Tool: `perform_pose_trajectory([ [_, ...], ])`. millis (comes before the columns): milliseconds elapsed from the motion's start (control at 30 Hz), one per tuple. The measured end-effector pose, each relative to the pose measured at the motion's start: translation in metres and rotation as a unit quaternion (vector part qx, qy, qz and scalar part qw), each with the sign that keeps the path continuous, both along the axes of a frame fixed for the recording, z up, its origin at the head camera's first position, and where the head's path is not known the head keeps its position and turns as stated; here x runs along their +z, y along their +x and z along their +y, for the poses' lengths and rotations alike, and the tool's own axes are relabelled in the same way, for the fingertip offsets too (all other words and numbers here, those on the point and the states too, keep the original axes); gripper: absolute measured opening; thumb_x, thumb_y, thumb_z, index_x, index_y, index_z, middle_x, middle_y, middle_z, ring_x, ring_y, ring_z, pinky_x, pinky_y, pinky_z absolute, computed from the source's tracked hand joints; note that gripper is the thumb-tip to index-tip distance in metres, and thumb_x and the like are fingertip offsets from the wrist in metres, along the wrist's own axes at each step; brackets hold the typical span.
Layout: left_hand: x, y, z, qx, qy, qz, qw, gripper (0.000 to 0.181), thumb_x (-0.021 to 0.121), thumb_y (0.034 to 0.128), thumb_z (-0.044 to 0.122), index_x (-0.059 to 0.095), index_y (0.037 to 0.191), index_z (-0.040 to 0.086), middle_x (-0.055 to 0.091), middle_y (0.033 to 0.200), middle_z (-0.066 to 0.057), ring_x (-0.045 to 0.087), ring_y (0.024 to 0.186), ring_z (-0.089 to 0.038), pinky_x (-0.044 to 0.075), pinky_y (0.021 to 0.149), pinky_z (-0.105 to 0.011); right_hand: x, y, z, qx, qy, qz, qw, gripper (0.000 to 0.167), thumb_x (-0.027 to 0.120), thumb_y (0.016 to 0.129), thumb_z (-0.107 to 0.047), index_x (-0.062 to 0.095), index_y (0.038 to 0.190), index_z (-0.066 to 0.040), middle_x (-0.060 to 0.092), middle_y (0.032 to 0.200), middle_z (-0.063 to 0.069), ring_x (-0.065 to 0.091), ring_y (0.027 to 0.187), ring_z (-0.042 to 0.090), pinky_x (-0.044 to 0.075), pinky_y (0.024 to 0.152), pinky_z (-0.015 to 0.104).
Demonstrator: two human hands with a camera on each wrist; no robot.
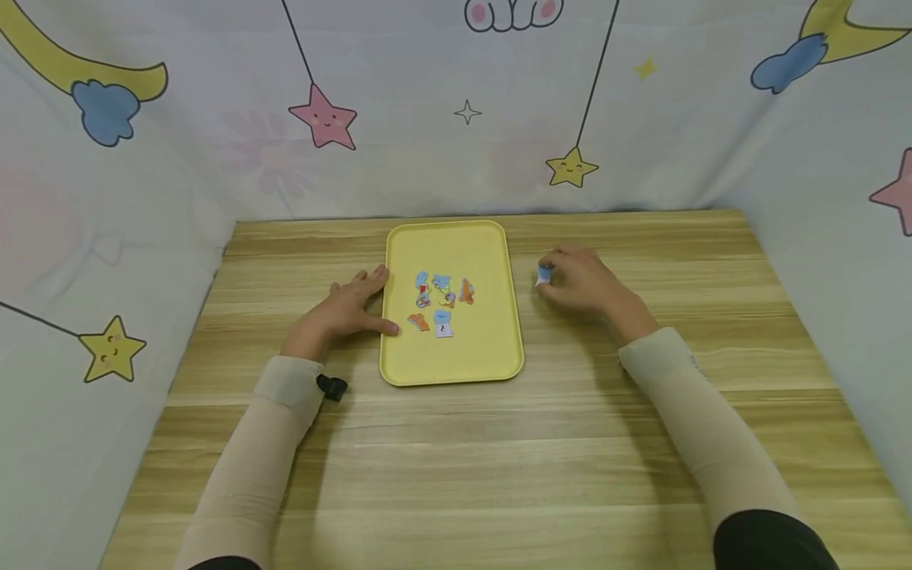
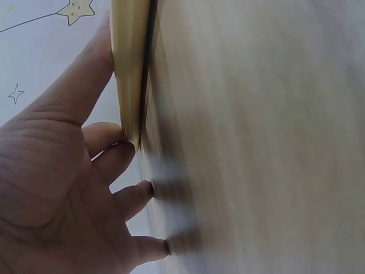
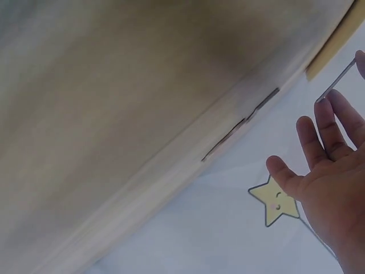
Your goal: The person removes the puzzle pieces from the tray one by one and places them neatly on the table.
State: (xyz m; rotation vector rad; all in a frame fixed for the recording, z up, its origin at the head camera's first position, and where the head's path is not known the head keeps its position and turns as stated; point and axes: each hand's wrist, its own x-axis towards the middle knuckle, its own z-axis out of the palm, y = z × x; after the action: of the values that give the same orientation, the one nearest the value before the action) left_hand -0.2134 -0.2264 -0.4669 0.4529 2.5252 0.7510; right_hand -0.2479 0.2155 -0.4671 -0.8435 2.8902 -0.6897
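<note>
Sleeves (image 1: 712, 431) were closest, in front of the yellow tray (image 1: 456, 366). Right of it, the right hand (image 1: 586, 283) pinched a blue-and-white piece (image 1: 544, 275) in its fingers (image 3: 324, 121). The left hand (image 1: 344, 307), fingers spread, touched the tray's left side.

The tray (image 1: 488, 348) is plain yellow. On it, the pieces (image 1: 442, 318) carry mixed blue, orange, white and a little red; the piece (image 1: 543, 278) in the right hand (image 1: 583, 283) is blue and white. The table (image 1: 484, 475) has light brown wood stripes. The far cloth (image 1: 413, 174) is white with pink and yellow stars (image 1: 571, 169).
</note>
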Motion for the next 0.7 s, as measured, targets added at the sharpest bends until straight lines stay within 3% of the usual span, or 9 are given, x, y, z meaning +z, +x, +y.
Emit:
perform_pose_trajectory([
  [333,-0.001,0.0,0.0,0.0,-0.003,-0.001,1.0,0.124,0.089,0.0845,0.047,0.007,0.17,0.01,0.001,0.178,-0.006,-0.007,0.162,-0.038,-0.012,0.121,-0.072,0.0,-0.004,0.018,-0.022,-0.01,-0.005,0.9997,0.047,0.076,0.093,-0.022,0.069,0.13,0.006,0.067,0.127,0.021,0.063,0.112,0.037,0.052,0.099,0.053],
  [700,-0.002,0.0,-0.001,0.002,-0.002,-0.003,1.0,0.125,0.089,0.0836,0.049,0.008,0.17,0.01,0.0,0.178,-0.005,-0.007,0.162,-0.037,-0.012,0.121,-0.072,-0.001,-0.006,0.031,-0.036,-0.009,-0.011,0.9992,0.045,0.078,0.093,-0.025,0.07,0.127,0.004,0.067,0.122,0.018,0.062,0.105,0.034,0.051,0.095,0.052],
])
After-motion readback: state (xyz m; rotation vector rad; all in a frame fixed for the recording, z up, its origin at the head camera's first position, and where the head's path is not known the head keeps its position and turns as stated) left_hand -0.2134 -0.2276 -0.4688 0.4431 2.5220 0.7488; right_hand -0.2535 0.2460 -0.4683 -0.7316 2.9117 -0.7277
